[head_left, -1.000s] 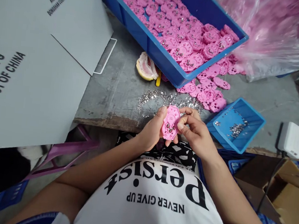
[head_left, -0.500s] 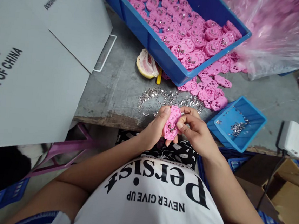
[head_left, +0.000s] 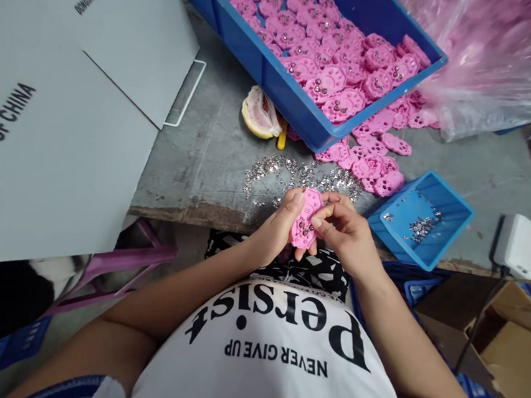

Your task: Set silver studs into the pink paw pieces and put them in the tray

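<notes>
My left hand [head_left: 280,227] is closed round the left side of a pink plastic piece [head_left: 310,204], which has holes and a few small metal parts set in its lower half. At its right edge is my right hand [head_left: 341,228], thumb and forefinger pinched together against the piece; whatever lies between those fingertips is too small to make out. Just beyond my hands, many tiny silvery metal parts [head_left: 275,168] are scattered over the grey table [head_left: 193,173]. More pink pieces [head_left: 368,149] lie loose beside them.
A large blue tray [head_left: 297,111] full of pink pieces stands at the back. Right of my hands is a small blue bin [head_left: 392,220] with metal parts. Half a pomelo-like fruit [head_left: 260,114], a white device [head_left: 519,245], a plastic bag [head_left: 493,77] and a large grey-white box [head_left: 62,161] are around.
My right thumb and forefinger have shifted slightly left, onto the face of the pink piece. My left hand keeps its hold.
</notes>
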Demonstrator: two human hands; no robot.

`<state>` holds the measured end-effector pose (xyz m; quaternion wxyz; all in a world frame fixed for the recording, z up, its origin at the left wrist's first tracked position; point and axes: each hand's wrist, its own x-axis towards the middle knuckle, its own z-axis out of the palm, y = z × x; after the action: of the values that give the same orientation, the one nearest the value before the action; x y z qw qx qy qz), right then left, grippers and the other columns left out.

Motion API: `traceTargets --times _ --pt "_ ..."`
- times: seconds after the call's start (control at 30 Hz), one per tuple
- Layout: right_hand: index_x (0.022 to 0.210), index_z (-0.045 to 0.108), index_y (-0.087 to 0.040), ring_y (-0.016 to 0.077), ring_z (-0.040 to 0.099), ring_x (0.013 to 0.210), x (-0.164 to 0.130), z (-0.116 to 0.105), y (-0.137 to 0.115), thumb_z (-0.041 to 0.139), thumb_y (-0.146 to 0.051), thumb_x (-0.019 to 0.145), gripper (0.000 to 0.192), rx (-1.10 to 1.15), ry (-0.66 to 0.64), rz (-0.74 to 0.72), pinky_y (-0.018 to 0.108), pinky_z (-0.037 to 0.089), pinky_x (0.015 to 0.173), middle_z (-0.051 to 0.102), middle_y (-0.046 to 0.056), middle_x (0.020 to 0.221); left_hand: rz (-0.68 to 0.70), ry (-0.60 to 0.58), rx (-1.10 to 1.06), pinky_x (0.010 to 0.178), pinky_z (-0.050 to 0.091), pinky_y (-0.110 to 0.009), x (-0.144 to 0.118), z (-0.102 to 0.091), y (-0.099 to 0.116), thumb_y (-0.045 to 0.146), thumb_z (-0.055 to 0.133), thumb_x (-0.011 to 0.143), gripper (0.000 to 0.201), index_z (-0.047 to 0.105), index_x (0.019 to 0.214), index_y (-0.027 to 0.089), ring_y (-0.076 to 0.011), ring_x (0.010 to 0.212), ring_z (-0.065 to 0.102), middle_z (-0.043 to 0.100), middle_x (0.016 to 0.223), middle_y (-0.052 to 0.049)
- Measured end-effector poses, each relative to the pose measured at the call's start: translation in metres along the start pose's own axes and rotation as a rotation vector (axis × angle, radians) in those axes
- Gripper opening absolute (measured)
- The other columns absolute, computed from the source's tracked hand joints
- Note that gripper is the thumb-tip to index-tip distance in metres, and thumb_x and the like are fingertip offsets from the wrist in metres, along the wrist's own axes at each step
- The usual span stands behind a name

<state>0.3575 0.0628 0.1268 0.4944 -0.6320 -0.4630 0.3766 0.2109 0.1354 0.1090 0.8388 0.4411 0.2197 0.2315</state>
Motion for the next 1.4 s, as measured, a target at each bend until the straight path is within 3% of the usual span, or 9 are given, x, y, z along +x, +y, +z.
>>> traceTargets --times 0.13,0.27,0.33,0.5,0.67,0.83,1.0,1.27,1.4 --pt "0.08 0.073 -0.024 0.0219 0.065 0.099 -0.003 0.005 0.005 0.083 -0.042 0.081 0.021 0.252 0.061 0.066 0.035 0.055 0.075 0.061 0.007 0.124 -0.024 0.027 -0.034 0.034 0.041 -0.023 0.0 0.003 0.007 0.049 0.043 0.099 0.04 0.04 0.127 0.02 -0.0187 0.046 0.064 0.065 0.068 0.0" --pt "0.078 0.073 -0.026 0.0268 0.061 0.121 -0.002 0.002 0.002 0.078 -0.037 0.085 0.013 0.323 0.154 0.026 0.042 0.055 0.094 0.068 0.007 0.117 -0.062 0.025 -0.034 0.038 0.043 -0.022 -0.004 0.008 0.018 0.021 0.055 0.081 0.046 0.04 0.125 0.02 -0.0184 0.053 0.068 0.071 0.079 -0.003" --pt "0.074 0.072 -0.025 0.0291 0.059 0.125 -0.001 0.0 0.001 0.079 -0.037 0.082 0.016 0.315 0.213 0.03 0.043 0.054 0.093 0.07 0.008 0.112 -0.059 0.028 -0.009 0.038 0.042 -0.021 -0.006 0.01 0.021 0.018 0.058 0.078 0.045 0.043 0.121 0.02 -0.0172 0.054 0.068 0.072 0.081 -0.003" --pt "0.078 0.07 -0.022 0.0217 0.063 0.094 -0.002 0.0 0.005 0.082 -0.038 0.077 0.019 0.387 0.303 0.072 0.036 0.051 0.074 0.068 0.008 0.115 -0.059 0.066 0.108 0.038 0.041 -0.02 -0.008 0.008 0.018 0.02 0.065 0.084 0.036 0.046 0.115 0.021 -0.0142 0.053 0.066 0.072 0.082 -0.002" --pt "0.077 0.072 -0.021 0.0181 0.059 0.085 -0.006 0.004 0.014 0.081 -0.036 0.077 0.017 0.393 0.332 0.093 0.032 0.048 0.072 0.068 0.007 0.113 -0.076 0.137 0.127 0.034 0.035 -0.019 -0.007 -0.001 0.012 0.02 0.063 0.084 0.033 0.047 0.113 0.02 -0.0122 0.046 0.061 0.071 0.074 0.0" --pt "0.081 0.074 -0.021 0.016 0.057 0.077 -0.009 0.009 0.023 0.081 -0.041 0.077 0.021 0.349 0.301 0.121 0.032 0.046 0.073 0.071 0.005 0.104 0.01 0.279 -0.078 0.049 0.05 -0.025 0.0 -0.01 0.013 0.032 0.072 0.085 0.039 0.048 0.112 0.02 -0.0166 0.063 0.07 0.073 0.084 -0.002" --pt "0.087 0.072 -0.022 0.0172 0.057 0.072 -0.007 0.017 0.021 0.079 -0.05 0.08 0.03 0.249 0.193 0.112 0.032 0.047 0.07 0.068 0.001 0.081 0.058 0.322 -0.268 0.076 0.058 -0.034 0.01 -0.009 0.017 0.062 0.047 0.099 0.049 0.059 0.111 0.017 -0.0235 0.09 0.074 0.075 0.089 -0.009" --pt "0.097 0.067 -0.023 0.0162 0.063 0.07 -0.001 0.023 0.013 0.079 -0.052 0.082 0.036 0.312 0.125 0.119 0.033 0.055 0.072 0.072 0.002 0.084 0.147 0.25 -0.256 0.086 0.057 -0.038 0.014 0.0 0.015 0.081 0.041 0.092 0.07 0.067 0.114 0.019 -0.0279 0.112 0.069 0.076 0.1 -0.011" --pt "0.101 0.063 -0.024 0.0163 0.063 0.074 -0.002 0.026 0.017 0.082 -0.052 0.079 0.041 0.273 0.135 0.061 0.035 0.055 0.073 0.075 0.005 0.102 0.178 0.228 -0.239 0.094 0.057 -0.039 0.015 0.002 0.012 0.082 0.041 0.09 0.074 0.07 0.112 0.018 -0.029 0.122 0.066 0.076 0.107 -0.012"
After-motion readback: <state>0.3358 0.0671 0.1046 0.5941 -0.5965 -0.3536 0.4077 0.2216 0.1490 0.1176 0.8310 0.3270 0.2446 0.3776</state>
